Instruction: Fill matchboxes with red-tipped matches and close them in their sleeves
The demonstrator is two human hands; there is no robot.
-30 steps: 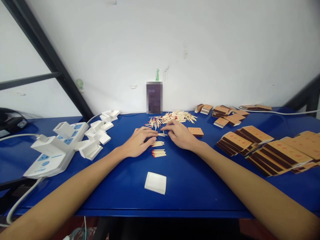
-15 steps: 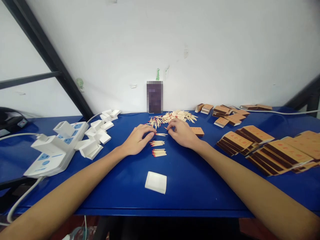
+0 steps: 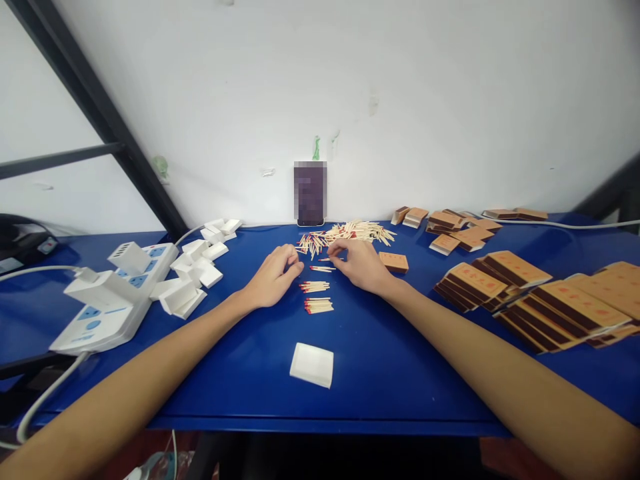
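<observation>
My right hand (image 3: 357, 265) pinches a match (image 3: 324, 259), its red head pointing left, just in front of a loose heap of matches (image 3: 357, 232). To the left, my left hand (image 3: 277, 273) rests near the table with its thumb apart from its bent fingers and nothing visible between them. Between the hands lies a small row of matches (image 3: 321, 269). Closer to me are two bundles of matches, a middle one (image 3: 315, 287) and a nearer one (image 3: 319, 305), heads to the left. A white matchbox tray (image 3: 313, 365) lies in front of them.
White matchbox trays (image 3: 187, 267) are piled at left beside a power strip (image 3: 115, 300). A matchbox (image 3: 394, 261) lies by my right wrist. Matchbox sleeves (image 3: 520, 293) are stacked at right, with more behind (image 3: 455, 227). A dark-screened device (image 3: 311, 193) leans on the wall.
My left hand has drawn slightly left, away from the small row of matches. My right hand has shifted a little left, with a match at its fingertips.
</observation>
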